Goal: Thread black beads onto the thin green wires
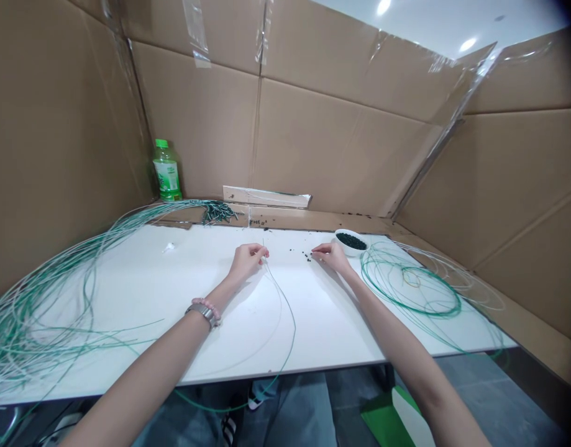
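My left hand [248, 259] is closed in a pinch on a thin green-and-white wire [292, 310]. A short tip of the wire stands up past the fingertips, and the rest loops down over the table's front edge. To the right, my right hand [330, 256] rests low over the table with thumb and fingers pressed together. Several tiny black beads [308, 256] lie by its fingertips; whether one is pinched between them is too small to tell. Just behind this hand stands a white bowl [363, 249] filled with dark beads [351, 240].
Coiled green wire [425, 304] lies right of the bowl. A large bundle of green and white wires [43, 279] covers the left side, its dark ends [217, 212] at the back. A green bottle [167, 172] stands in the corner. Cardboard walls [341, 136] enclose the white table [332, 338].
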Demonstrator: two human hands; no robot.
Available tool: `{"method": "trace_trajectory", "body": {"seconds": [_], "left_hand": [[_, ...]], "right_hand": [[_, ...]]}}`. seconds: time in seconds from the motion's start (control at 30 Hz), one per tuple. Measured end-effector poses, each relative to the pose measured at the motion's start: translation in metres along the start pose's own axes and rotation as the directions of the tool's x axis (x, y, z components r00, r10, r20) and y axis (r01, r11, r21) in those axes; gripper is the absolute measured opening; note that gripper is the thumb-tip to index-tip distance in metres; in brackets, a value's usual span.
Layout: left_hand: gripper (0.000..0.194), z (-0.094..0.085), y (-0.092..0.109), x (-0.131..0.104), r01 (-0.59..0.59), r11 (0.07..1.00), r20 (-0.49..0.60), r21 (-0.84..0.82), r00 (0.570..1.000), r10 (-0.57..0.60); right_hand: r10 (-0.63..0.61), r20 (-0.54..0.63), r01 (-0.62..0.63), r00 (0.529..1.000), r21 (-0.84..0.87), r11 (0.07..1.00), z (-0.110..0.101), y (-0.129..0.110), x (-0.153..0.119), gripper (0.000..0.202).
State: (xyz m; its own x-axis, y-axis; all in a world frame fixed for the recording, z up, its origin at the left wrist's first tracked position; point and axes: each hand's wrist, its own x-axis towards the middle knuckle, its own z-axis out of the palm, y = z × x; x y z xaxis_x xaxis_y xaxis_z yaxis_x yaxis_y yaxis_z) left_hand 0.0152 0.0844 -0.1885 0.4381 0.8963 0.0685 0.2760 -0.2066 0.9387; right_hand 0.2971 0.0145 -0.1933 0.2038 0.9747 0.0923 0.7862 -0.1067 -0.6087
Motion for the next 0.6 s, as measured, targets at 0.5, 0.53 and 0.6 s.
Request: {"method": "trace_trajectory", "body": {"seconds": [0.5,0.53,0.6], "left_hand": [[0.026,-0.002,0.002,-0.003,0.020,1.000,0.002,0.022,1.000,-0.020],[0.026,-0.002,0.002,-0.002,0.017,1.000,0.001,0.020,1.000,-0.017],[0.026,-0.002,0.001,-0.002,0.012,1.000,-0.003,0.015,1.000,-0.011]], "right_hand": [[-0.020,-0.112,0.025,0.993,0.037,0.999,0.004,-0.005,-0.008,0.028],[-0.028,-0.114,0.032,0.993,0.030,0.999,0.004,-0.006,-0.009,0.028],[-0.046,-0.113,0.048,0.993,0.013,0.999,0.005,-0.007,-0.009,0.028]]}}
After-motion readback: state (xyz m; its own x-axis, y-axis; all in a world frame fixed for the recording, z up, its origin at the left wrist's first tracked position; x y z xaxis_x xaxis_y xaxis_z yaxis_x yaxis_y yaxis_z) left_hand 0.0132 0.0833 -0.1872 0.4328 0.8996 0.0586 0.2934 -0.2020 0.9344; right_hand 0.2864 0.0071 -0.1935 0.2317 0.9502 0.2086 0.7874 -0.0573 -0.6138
